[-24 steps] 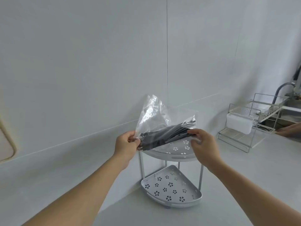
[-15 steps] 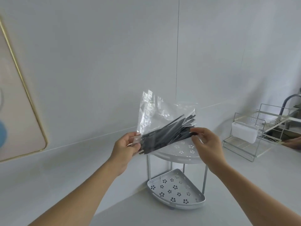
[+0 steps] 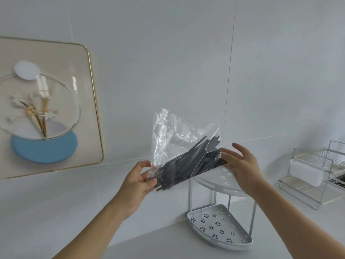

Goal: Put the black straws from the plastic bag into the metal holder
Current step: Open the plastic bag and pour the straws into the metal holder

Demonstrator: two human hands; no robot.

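A clear plastic bag (image 3: 177, 131) holds a bundle of black straws (image 3: 186, 165), slanting up to the right in mid-air. My left hand (image 3: 138, 180) pinches the bag's lower left end around the straws' tips. My right hand (image 3: 240, 163) is at the upper right end, fingers spread, fingertips touching the straw ends. Right below the bag stands a white two-tier metal corner rack (image 3: 220, 186) with flower-shaped holes; its lower shelf (image 3: 218, 227) holds nothing.
A gold-framed picture (image 3: 46, 109) hangs on the white wall at the left. A wire dish rack (image 3: 317, 193) with a white container (image 3: 306, 171) stands on the counter at the right. The counter runs along the wall corner.
The bag has risen and tilted more steeply, and the view has swung left, bringing the picture into sight. My right hand went from pinching the bag's end to spread fingers.
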